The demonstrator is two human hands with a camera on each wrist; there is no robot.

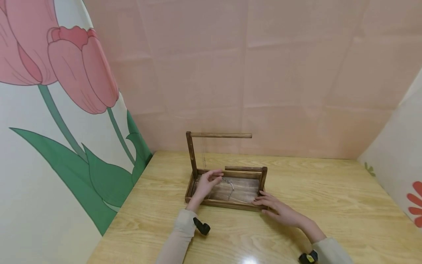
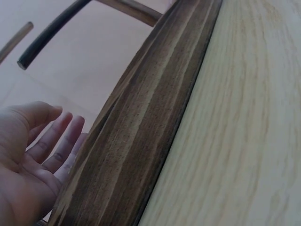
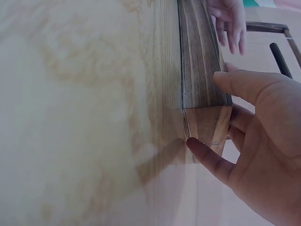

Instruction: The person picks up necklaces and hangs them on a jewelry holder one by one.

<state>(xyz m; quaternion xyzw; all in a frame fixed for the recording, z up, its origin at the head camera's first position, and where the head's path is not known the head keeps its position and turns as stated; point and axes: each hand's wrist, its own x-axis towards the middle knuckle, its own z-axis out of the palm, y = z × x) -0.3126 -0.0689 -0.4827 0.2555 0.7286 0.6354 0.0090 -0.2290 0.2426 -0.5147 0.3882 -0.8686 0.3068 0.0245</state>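
Steadying the wooden tray [image 1: 227, 205] on the table [image 1: 138, 209], it seems, we spread our right hand [image 1: 277, 212] around its near right corner; our left hand [image 1: 205, 185], fingers relaxed and seemingly empty, hovers above, beside a thin chain [image 1: 232, 186] inside.

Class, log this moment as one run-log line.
left hand: over tray, beside chain | right hand: touching tray corner | tray: on table
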